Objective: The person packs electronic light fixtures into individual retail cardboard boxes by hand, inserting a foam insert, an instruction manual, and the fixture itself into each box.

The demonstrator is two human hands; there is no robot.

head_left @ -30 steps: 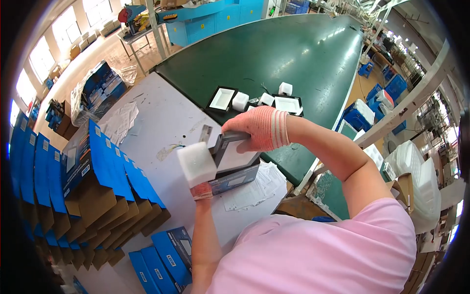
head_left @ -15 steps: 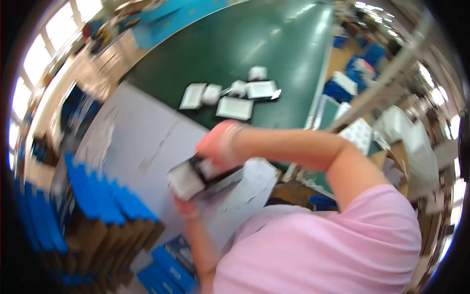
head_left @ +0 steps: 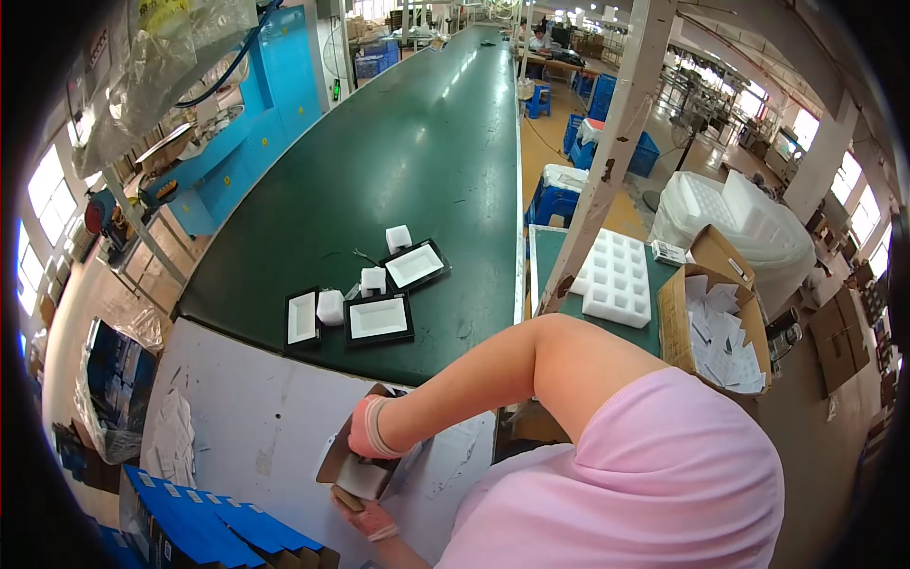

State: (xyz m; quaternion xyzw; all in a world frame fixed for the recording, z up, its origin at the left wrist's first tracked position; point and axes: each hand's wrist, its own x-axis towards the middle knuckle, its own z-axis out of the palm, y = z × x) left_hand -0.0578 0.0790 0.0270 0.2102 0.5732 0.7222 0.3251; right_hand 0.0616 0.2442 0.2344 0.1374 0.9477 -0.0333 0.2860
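My left hand, in a pink-and-white glove, grips the lower edge of a small open cardboard box. My right hand, gloved alike, reaches into the box from above. Its fingers are hidden, so what it holds does not show. A pale greyish block sits in the box mouth between the hands. Beyond them, on the green conveyor belt, lie black-framed rectangular panels with white centres: one on the left, one in front and one behind. White blocks rest beside them.
Blue-topped cartons stand at the lower left of the pale worktable. A metal post rises right of the belt. Near it are a white foam tray and a carton of paper pieces. Crumpled paper lies on the table's left.
The view has swung up and steadied, showing more of the belt's length. My right hand has gone deeper into the box, whose brown inside now shows. My left hand still supports it from below.
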